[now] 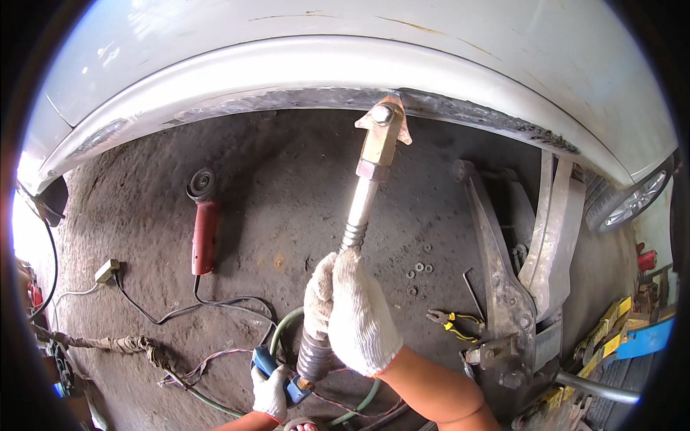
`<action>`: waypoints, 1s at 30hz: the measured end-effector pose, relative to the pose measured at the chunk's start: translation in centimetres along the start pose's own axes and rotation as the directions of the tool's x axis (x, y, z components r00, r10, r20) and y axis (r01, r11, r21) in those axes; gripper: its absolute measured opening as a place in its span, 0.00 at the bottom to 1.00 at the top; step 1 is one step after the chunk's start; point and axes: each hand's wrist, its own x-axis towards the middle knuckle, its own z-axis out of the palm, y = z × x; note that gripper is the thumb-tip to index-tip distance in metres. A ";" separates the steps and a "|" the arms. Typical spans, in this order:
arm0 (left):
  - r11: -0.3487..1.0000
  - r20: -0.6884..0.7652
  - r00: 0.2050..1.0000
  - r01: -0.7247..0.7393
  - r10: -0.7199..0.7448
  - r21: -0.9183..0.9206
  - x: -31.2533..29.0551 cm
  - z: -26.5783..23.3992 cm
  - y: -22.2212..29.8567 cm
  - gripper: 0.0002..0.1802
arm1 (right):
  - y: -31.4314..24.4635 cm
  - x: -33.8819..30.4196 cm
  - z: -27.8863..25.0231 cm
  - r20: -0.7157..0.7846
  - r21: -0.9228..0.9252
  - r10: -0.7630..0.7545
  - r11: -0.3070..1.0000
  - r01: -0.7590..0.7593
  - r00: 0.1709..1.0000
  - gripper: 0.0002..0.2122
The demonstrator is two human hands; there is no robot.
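Observation:
A long slide-hammer dent puller [363, 201] stretches away from me, its triangular copper tip [383, 118] at the lower edge of a white car's sill [474, 117]. Whether the tip touches or just overlaps the metal cannot be made out. My right hand [357, 312], in a white knit glove, wraps round the puller's shaft below a coil spring [353, 235]. Lower left, my gloved left hand [269, 394] is closed round the blue handle [296, 391] at the puller's rear end. Bare, scuffed grey metal shows along the sill.
On the concrete floor lie a red angle grinder [204, 237], yellow-black pliers [454, 325], a hex key [474, 294] and several washers [420, 267]. A metal floor jack [503, 280] stands right, near a car wheel [636, 201]. Cables and a green hose [286, 323] wind round the left side.

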 end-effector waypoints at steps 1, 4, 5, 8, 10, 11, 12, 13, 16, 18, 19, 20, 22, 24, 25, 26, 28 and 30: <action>1.000 -0.004 1.000 0.006 -0.006 -0.029 -0.2 0.2 0.3 0.36 | 0.3 0.2 -0.5 0.062 0.156 0.023 0.987 -0.032 0.998 0.15; 1.000 0.009 1.000 -0.023 0.023 -0.014 -0.3 0.2 0.6 0.36 | 0.7 0.7 -2.0 0.173 0.362 0.021 0.929 -0.083 0.985 0.10; 1.000 0.004 1.000 -0.021 0.021 -0.012 -0.2 0.2 0.6 0.36 | 0.5 0.6 -2.1 0.157 0.274 0.011 0.960 -0.055 0.988 0.10; 1.000 -0.010 1.000 -0.021 0.021 -0.005 -0.1 0.0 0.4 0.37 | 0.3 0.7 -1.5 0.073 0.211 0.031 0.976 -0.046 0.997 0.11; 1.000 -0.020 0.999 -0.027 0.027 0.002 0.2 -0.1 0.0 0.37 | 0.2 0.7 -1.6 0.071 0.208 0.042 0.976 -0.056 0.997 0.11; 1.000 -0.020 1.000 -0.020 0.020 0.010 -0.1 0.0 0.3 0.37 | 0.3 0.7 -1.6 0.059 0.210 0.039 0.976 -0.050 0.998 0.11; 1.000 -0.019 1.000 -0.012 0.012 0.019 -0.5 0.2 1.0 0.37 | 0.3 0.7 -1.5 0.047 0.212 0.035 0.976 -0.044 0.998 0.11; 1.000 -0.019 1.000 -0.005 0.005 0.028 -0.8 0.4 1.3 0.36 | 0.3 0.7 -1.5 0.035 0.213 0.032 0.976 -0.039 0.999 0.11; 1.000 -0.012 1.000 -0.016 0.017 0.005 -0.9 0.3 1.2 0.36 | 0.4 0.7 -1.9 0.110 0.219 0.016 0.975 -0.040 0.994 0.11; 1.000 -0.008 1.000 -0.018 0.018 0.013 -1.2 0.6 1.7 0.27 | 0.5 0.9 -2.0 0.113 0.260 0.026 0.964 -0.055 0.993 0.12; 1.000 -0.006 1.000 -0.018 0.018 0.016 -1.3 0.7 1.8 0.22 | 0.5 0.9 -2.0 0.115 0.280 0.032 0.958 -0.063 0.993 0.12; 0.999 -0.003 1.000 -0.021 0.022 0.050 -1.2 0.5 1.6 0.26 | 0.5 0.9 -2.0 0.120 0.289 0.034 0.955 -0.068 0.992 0.12; 0.993 0.003 1.000 -0.027 0.027 0.116 -0.7 0.0 1.1 0.35 | 0.3 0.8 -1.9 0.132 0.306 0.038 0.949 -0.077 0.991 0.13; 0.991 0.016 1.000 -0.003 0.001 0.136 -0.5 -0.3 1.2 0.36 | 0.0 0.7 -1.3 0.063 0.188 0.027 0.981 -0.038 0.998 0.14; 0.991 0.018 1.000 -0.004 0.002 0.132 0.0 -0.8 0.6 0.36 | -0.1 0.6 -1.1 0.030 0.127 0.017 0.992 -0.021 0.999 0.14; 0.992 0.021 1.000 -0.004 0.001 0.126 0.3 -1.0 0.2 0.36 | -0.4 0.7 -1.0 0.043 -0.085 -0.017 0.996 0.020 0.999 0.14; 0.999 0.021 1.000 0.007 -0.008 0.041 0.6 -1.3 -0.3 0.36 | -1.0 0.9 -0.8 0.092 -0.483 -0.075 0.869 0.110 0.993 0.14; 1.000 0.048 0.999 0.010 -0.010 -0.001 0.4 -0.8 0.1 0.36 | 1.2 -0.1 -2.0 0.133 -0.533 0.024 0.845 0.051 0.991 0.11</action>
